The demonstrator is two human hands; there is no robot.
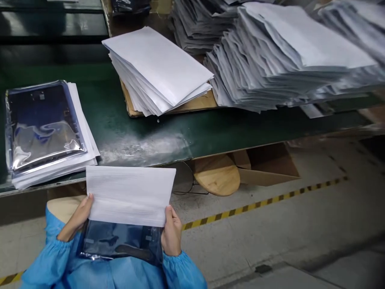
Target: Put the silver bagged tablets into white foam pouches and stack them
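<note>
**White sleeve held over glossy pouch**

The left hand (80, 212) and right hand (172, 232) pinch opposite edges of a thin, faintly ribbed rectangular white sleeve (129, 194), in front of the body below the green table (135, 140). It hides the upper part of a shiny, dark plastic pouch (120, 239); inside or behind, I cannot tell. Marks there are too small to read.

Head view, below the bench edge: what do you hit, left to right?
Left hand → white wrap → right hand → round wooden seat → open cardboard box.
</note>
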